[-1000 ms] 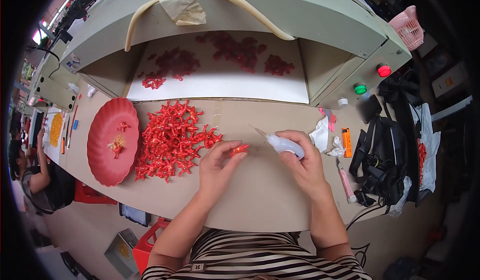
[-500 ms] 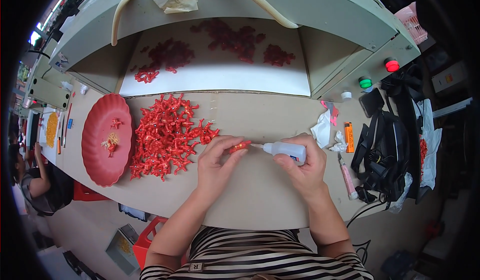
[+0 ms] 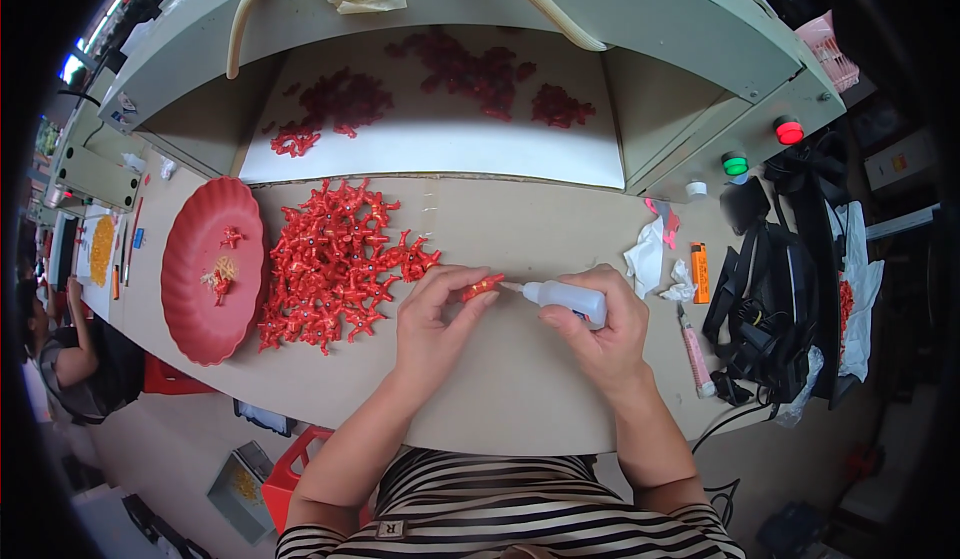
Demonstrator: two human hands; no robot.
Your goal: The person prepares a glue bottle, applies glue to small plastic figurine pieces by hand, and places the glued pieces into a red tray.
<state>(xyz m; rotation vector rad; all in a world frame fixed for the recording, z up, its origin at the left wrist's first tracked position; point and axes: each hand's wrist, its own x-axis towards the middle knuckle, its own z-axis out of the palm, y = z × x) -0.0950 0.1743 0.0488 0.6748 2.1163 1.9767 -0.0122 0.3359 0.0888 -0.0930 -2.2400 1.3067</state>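
Between its fingertips my left hand [image 3: 436, 321] pinches a small red figurine [image 3: 483, 286] with a yellowish mark on it. My right hand [image 3: 608, 327] is wrapped round a translucent squeeze bottle [image 3: 566, 302] lying nearly level. Its narrow nozzle points left and reaches the figurine's right end; whether tip and figurine touch is too small to tell. Left of my left hand, a large pile of glossy red figurines [image 3: 330, 269] covers the tabletop. Farther left is a red scalloped tray [image 3: 180, 304], holding a few red figurines and some pale strands.
A grey machine housing [image 3: 480, 4] arches over the far side, with more red pieces [image 3: 470, 74] on its white bed. At right lie crumpled tissue [image 3: 645, 257], an orange box [image 3: 699, 273], a pink-handled cutter [image 3: 692, 349] and a black bag [image 3: 765, 299]. Another person sits at far left.
The view has shifted slightly. Both hands keep their grip on the figurine and bottle, with the nozzle still at the figurine's right end.
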